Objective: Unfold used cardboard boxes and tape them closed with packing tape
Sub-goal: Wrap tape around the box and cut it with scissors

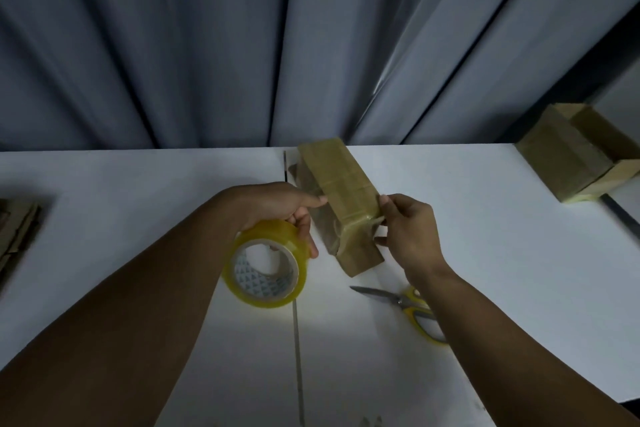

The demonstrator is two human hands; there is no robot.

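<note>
A long narrow cardboard box (341, 180) lies slantwise on the white table, with clear tape wrapped across its near end. My left hand (277, 206) holds a yellowish roll of packing tape (266, 265) under its fingers while the thumb touches the box's left side. My right hand (407, 229) pinches the box's right edge where the tape strip crosses it. Part of the box's near end is hidden behind the tape and fingers.
Yellow-handled scissors (398, 300) lie on the white table (138, 204) just under my right wrist. Two assembled cardboard boxes (571, 156) stand at the far right. Flattened cardboard (17, 229) lies at the left edge. Grey curtains hang behind the table.
</note>
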